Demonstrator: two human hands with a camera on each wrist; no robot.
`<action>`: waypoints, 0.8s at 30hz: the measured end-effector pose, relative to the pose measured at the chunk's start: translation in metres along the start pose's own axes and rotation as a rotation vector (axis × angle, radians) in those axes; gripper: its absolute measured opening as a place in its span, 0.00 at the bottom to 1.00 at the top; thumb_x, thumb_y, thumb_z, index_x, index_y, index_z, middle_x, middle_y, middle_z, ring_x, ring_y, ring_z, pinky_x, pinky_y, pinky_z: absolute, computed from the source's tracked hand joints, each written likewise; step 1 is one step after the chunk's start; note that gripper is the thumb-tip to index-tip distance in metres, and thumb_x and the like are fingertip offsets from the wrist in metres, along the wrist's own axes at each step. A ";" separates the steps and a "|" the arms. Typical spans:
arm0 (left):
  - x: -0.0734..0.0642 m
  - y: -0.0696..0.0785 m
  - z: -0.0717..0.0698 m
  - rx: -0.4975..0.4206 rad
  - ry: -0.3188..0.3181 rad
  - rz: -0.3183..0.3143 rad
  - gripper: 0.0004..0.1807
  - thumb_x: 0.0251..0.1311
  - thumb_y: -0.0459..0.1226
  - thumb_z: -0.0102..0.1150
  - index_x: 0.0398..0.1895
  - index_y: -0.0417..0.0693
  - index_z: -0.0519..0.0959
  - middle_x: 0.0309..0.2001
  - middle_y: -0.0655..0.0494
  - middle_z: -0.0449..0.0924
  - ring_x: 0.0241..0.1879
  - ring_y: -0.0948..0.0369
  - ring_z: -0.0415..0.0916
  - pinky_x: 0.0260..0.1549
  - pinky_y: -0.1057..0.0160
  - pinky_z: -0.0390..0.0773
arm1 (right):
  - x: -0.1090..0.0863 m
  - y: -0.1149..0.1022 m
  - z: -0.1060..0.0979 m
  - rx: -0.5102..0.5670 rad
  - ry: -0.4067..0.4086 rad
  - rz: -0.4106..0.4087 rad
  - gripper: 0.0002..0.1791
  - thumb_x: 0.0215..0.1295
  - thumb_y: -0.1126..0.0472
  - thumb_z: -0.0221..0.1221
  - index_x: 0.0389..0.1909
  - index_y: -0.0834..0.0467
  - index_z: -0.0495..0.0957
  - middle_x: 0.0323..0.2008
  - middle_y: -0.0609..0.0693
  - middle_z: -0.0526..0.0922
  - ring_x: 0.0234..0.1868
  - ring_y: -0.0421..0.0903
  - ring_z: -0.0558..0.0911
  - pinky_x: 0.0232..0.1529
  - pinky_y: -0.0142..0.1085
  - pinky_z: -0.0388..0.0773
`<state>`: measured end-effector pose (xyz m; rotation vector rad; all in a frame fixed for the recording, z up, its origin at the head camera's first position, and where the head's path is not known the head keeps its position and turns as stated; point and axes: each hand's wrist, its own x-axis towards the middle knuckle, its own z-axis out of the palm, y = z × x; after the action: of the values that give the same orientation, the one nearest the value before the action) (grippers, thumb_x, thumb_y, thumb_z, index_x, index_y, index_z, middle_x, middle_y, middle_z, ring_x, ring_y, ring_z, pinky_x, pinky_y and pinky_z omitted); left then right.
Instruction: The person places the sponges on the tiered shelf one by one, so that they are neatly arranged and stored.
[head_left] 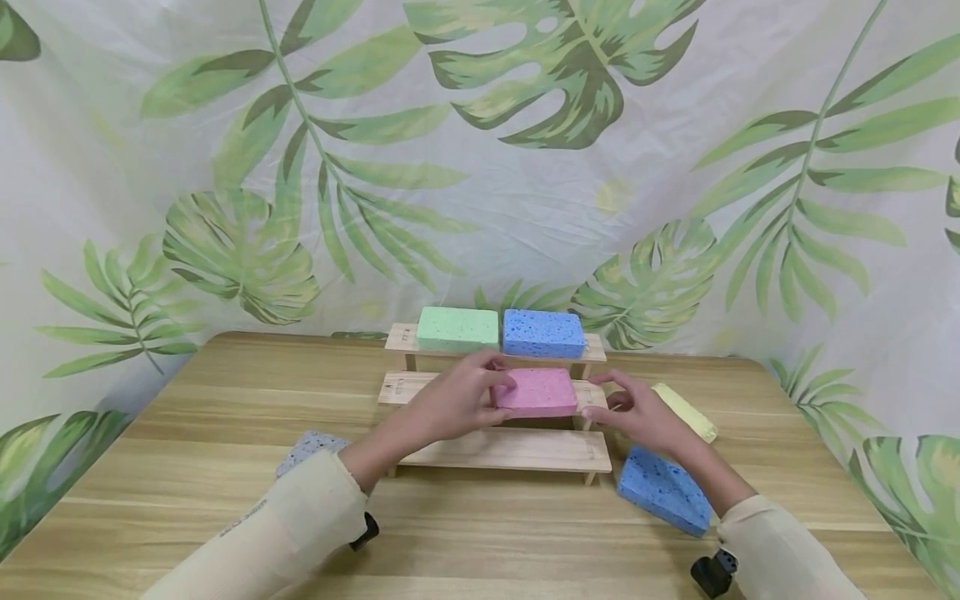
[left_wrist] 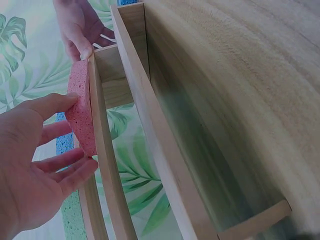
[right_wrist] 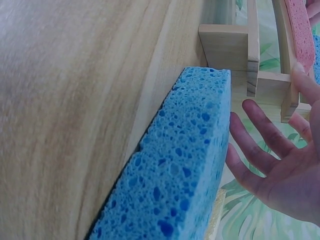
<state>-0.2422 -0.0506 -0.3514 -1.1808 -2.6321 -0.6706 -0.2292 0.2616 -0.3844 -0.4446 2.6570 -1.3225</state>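
Observation:
A pink sponge [head_left: 542, 392] lies on the middle tier of a stepped wooden rack [head_left: 510, 448], towards its right end. My left hand [head_left: 465, 396] grips the sponge's left part; in the left wrist view one fingertip is on its face and other fingers are at its end. At the sponge's other end is my right hand [head_left: 637, 408], thumb near the corner and tier edge, the other fingers spread and holding nothing. On the top tier sit a green sponge [head_left: 457, 329] and a blue sponge [head_left: 543, 333], side by side.
Right of the rack, another blue sponge [head_left: 663, 490] lies on the wooden table [head_left: 480, 542] under my right forearm, with a yellow sponge [head_left: 686, 412] behind it. A grey sponge [head_left: 309, 448] is partly hidden by my left sleeve. A leaf-patterned cloth [head_left: 525, 208] hangs behind the table.

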 end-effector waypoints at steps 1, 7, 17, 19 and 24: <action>-0.001 0.000 -0.001 0.005 0.003 -0.011 0.15 0.57 0.40 0.77 0.46 0.43 0.89 0.55 0.47 0.79 0.47 0.55 0.79 0.45 0.61 0.82 | 0.000 0.000 0.000 -0.001 0.001 -0.002 0.31 0.71 0.54 0.66 0.69 0.61 0.68 0.37 0.59 0.87 0.39 0.56 0.83 0.37 0.44 0.75; -0.003 0.001 -0.006 0.015 0.005 -0.043 0.12 0.57 0.36 0.75 0.43 0.43 0.89 0.42 0.52 0.80 0.34 0.62 0.74 0.30 0.69 0.76 | 0.000 0.000 0.001 0.012 0.002 -0.011 0.31 0.72 0.55 0.65 0.69 0.63 0.68 0.35 0.59 0.86 0.38 0.55 0.83 0.34 0.42 0.75; 0.003 -0.002 -0.006 -0.043 -0.034 -0.010 0.05 0.60 0.32 0.71 0.38 0.42 0.86 0.27 0.55 0.78 0.28 0.64 0.69 0.27 0.71 0.70 | -0.001 -0.003 0.000 0.014 -0.007 0.017 0.31 0.72 0.54 0.66 0.69 0.61 0.68 0.36 0.59 0.86 0.40 0.56 0.83 0.39 0.48 0.76; 0.004 -0.003 -0.006 -0.056 -0.037 -0.008 0.04 0.60 0.32 0.71 0.37 0.42 0.86 0.26 0.55 0.78 0.28 0.64 0.68 0.26 0.71 0.69 | -0.001 -0.003 -0.002 0.010 -0.015 0.017 0.31 0.72 0.53 0.66 0.70 0.60 0.68 0.39 0.59 0.86 0.42 0.56 0.84 0.40 0.48 0.78; 0.005 -0.004 -0.006 -0.086 -0.041 0.002 0.04 0.60 0.31 0.71 0.36 0.41 0.85 0.24 0.56 0.77 0.26 0.65 0.67 0.26 0.71 0.69 | -0.003 -0.004 -0.006 -0.016 -0.049 0.011 0.31 0.73 0.53 0.64 0.71 0.59 0.68 0.44 0.58 0.86 0.48 0.55 0.84 0.45 0.50 0.80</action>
<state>-0.2485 -0.0528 -0.3458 -1.2324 -2.6594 -0.7742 -0.2269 0.2649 -0.3771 -0.4574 2.6287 -1.2710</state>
